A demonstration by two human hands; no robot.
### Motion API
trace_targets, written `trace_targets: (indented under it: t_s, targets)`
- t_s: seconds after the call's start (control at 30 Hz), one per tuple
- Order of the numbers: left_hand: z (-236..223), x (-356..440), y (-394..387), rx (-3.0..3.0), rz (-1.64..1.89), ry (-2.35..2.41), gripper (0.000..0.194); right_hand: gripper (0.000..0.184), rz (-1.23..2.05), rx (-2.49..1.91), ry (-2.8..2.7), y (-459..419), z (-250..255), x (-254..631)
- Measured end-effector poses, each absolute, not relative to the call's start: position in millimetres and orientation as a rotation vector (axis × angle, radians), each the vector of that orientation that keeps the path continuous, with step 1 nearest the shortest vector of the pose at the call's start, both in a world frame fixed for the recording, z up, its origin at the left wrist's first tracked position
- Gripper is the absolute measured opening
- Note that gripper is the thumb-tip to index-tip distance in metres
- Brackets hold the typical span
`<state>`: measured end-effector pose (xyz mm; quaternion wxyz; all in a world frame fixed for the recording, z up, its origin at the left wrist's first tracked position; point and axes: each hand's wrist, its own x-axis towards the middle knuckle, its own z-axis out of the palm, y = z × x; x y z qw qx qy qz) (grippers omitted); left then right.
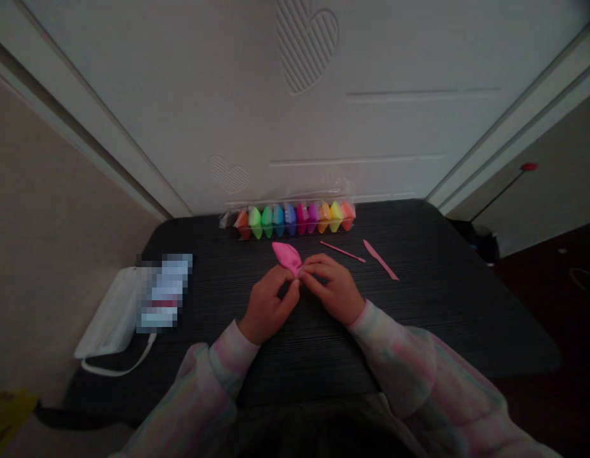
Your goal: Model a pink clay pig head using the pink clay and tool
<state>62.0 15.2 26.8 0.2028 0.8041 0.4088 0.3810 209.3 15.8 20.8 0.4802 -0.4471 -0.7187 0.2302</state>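
Note:
A small packet of pink modelling clay (pixel 286 256) is held up over the dark table, its pointed end tipped to the far left. My left hand (pixel 272 300) is closed, thumb and forefinger pinching the packet's gathered near end. Against that same end press the closed fingertips of my right hand (pixel 334 287), meeting the left ones. What lies between the fingertips is partly hidden. To the right of my right hand lie a thin pink modelling stick (pixel 343 251) and a pink plastic knife (pixel 381 259).
Several coloured clay packets (pixel 290 219) stand in a row in a clear plastic tray at the back of the table (pixel 314 356). A blurred-out phone-like object (pixel 165 292) with a white cable (pixel 118 373) lies left, beside a white box-like item (pixel 109 312). A white panel (pixel 180 95) rises behind.

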Motion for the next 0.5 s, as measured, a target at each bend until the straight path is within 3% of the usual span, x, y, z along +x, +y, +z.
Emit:
trace_targets:
  t_s: [0.2, 0.5]
  targets:
    - [24.6, 64.7, 18.6, 2.258, 1.213, 1.236, 0.013, 0.01, 0.532, -1.1, -1.716, 13.5, 23.7, 206.9]
    - [23.8, 59.2, 18.6, 2.457, 1.406, 1.004, 0.006, 0.006, 0.801, -1.103, -1.594, 14.9, 24.2, 206.8]
